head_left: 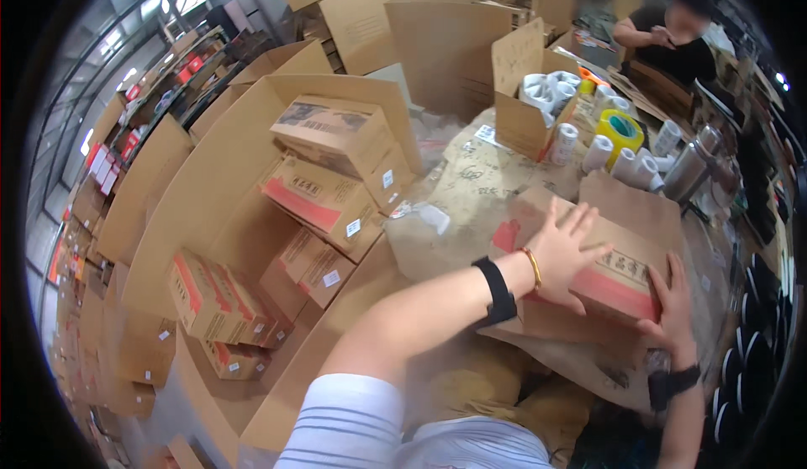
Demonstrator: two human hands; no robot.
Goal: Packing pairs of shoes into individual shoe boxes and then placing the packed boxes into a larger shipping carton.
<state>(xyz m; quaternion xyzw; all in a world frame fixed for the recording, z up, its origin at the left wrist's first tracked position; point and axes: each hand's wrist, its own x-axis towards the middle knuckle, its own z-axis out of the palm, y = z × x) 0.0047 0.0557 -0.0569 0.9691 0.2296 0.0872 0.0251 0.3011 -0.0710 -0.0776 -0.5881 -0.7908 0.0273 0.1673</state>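
Note:
A small brown cardboard box [622,271] with a red stripe rests on the cluttered worktable [471,192] in front of me. My left hand [561,255] lies flat on its top, fingers spread, with a gold bracelet and a black band on the wrist. My right hand [672,305] grips the box's near right corner, a black watch on that wrist. To my left, a large open carton [193,192] holds several similar red-striped boxes [324,200], stacked and tilted.
An open box [525,99] of white rolls stands at the back of the table, with loose white rolls [626,162], a yellow-green tape roll [620,129] and a metal flask [689,166] beside it. A seated person in black [672,36] is at far right. Flat cartons [437,40] lean behind.

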